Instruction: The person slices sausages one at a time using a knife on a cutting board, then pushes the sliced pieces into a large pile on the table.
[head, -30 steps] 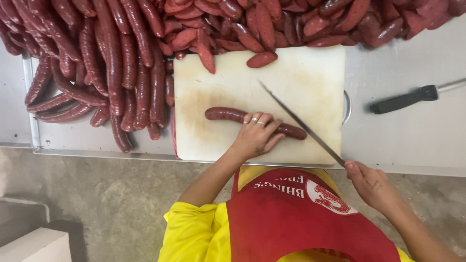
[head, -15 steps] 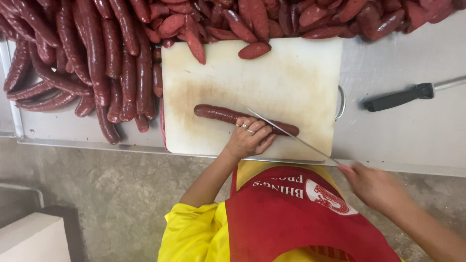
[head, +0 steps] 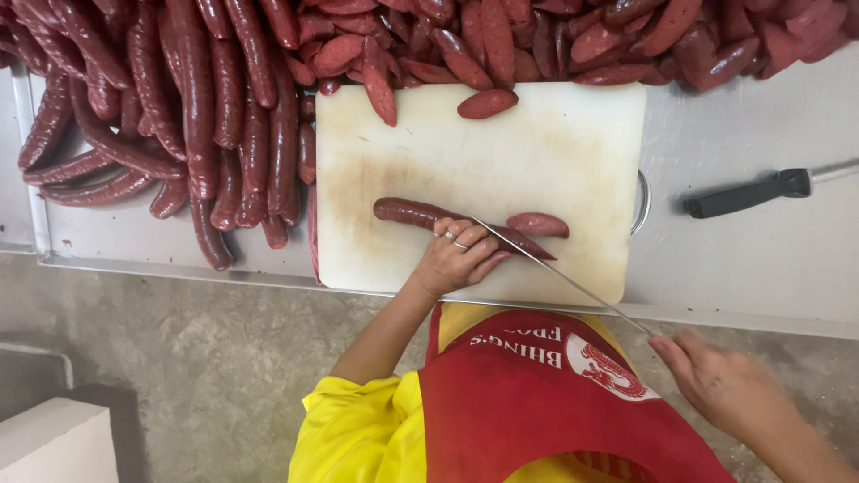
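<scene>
Overhead, a steel bench [head: 752, 259] spans the frame, its near edge running across the middle of the view. Whole dark red sausages [head: 197, 116] lie heaped from 9 to 11 o'clock, and a pile of cut pieces [head: 573, 36] runs along 12 to 2 o'clock. A pale, stained cutting board [head: 537, 152] sits at centre on the bench, with a metal loop showing at its 3 o'clock edge. On the board lies one long sausage [head: 407, 212], lengthwise from 9 to 3 o'clock. The left hand [head: 456, 259] presses down on it with curled fingers, rings visible. The right hand [head: 716, 380], at 4 o'clock and off the bench edge, is clenched around the handle of a long thin knife [head: 564, 277]; the handle itself is hidden in the grip. The blade slants up toward 10 o'clock and meets the sausage just beside the left fingertips. A severed end piece [head: 537, 224] lies just at 3 o'clock of the blade, apart from the main length. One loose slice [head: 488, 103] rests near the board's 12 o'clock edge. A second, black-handled knife [head: 747, 192] lies on the bench at 3 o'clock, well apart from both hands.
</scene>
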